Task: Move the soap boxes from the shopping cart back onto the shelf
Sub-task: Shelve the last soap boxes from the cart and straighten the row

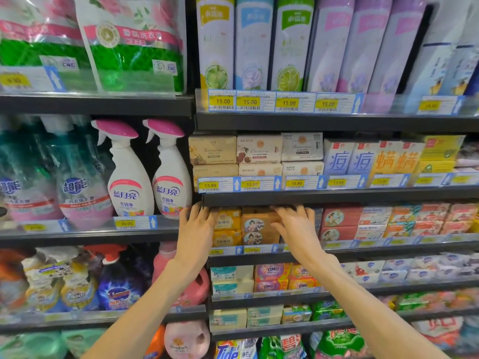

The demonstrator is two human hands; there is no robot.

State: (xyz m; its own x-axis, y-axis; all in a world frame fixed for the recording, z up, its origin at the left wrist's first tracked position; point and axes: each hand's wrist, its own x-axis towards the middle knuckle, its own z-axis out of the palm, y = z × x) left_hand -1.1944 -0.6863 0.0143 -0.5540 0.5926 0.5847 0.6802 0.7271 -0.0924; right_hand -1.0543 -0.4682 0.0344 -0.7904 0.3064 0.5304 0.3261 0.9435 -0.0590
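Soap boxes, brown cardboard ones printed with a round portrait (255,228), sit stacked at frame centre on the dark metal shelf (285,257), between both hands. The left hand (195,229) lies flat-fingered against the yellow soap boxes (226,228) beside them; the right hand (294,225) spreads loosely over the brown stack's right edge, probably squaring it into its slot. No shopping cart is visible.
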